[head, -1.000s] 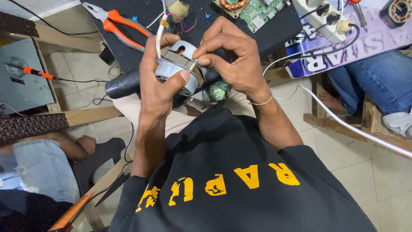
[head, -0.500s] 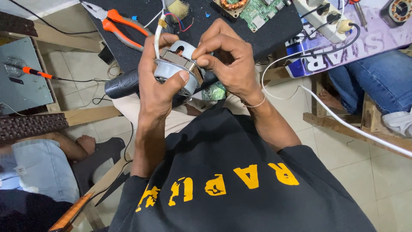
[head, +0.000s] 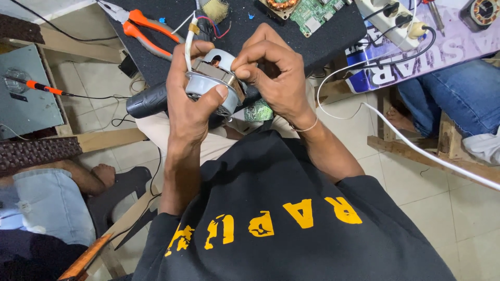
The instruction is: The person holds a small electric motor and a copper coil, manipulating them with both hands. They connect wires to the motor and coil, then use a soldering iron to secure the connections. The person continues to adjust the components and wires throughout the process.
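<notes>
Left hand [head: 190, 106] wrapped around a small grey electric motor [head: 211, 83] held over the lap, right hand [head: 276, 73] at 3 o'clock pinching its top edge, housing apparently intact, orange pliers [head: 148, 31] untouched at 11 o'clock.
</notes>
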